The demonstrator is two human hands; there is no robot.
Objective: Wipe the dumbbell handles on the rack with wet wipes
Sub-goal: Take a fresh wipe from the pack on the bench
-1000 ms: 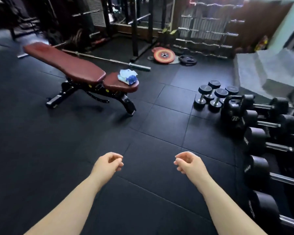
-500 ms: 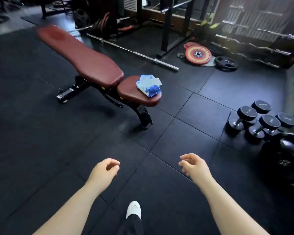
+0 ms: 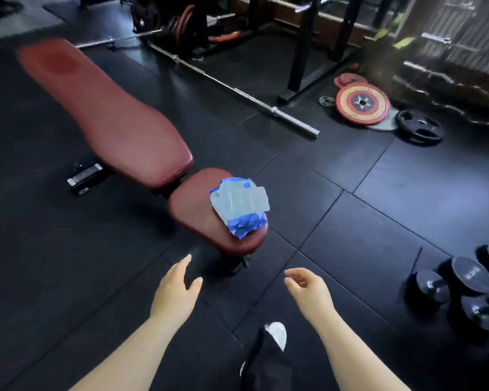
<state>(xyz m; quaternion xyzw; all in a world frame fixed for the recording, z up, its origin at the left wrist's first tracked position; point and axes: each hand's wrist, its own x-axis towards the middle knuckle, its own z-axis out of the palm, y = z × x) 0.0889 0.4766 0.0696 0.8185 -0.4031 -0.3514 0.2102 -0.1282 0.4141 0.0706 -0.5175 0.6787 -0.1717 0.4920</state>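
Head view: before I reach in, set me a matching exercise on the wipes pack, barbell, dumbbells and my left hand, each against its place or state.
1 wipes pack
2 barbell
3 dumbbells
4 left hand

A on the floor beyond the bench
B empty, fingers straight
C on the bench's seat pad
D on the floor at the right edge

Pairs: 1-C, 2-A, 3-D, 4-B.

Maroon bench on black rubber floor tiles, backrest inclined, seat pad nearest the camera. Barbell lies on the floor behind it, running up toward a black rack frame. Red star-pattern plate lies flat further right, black plate just beside it.
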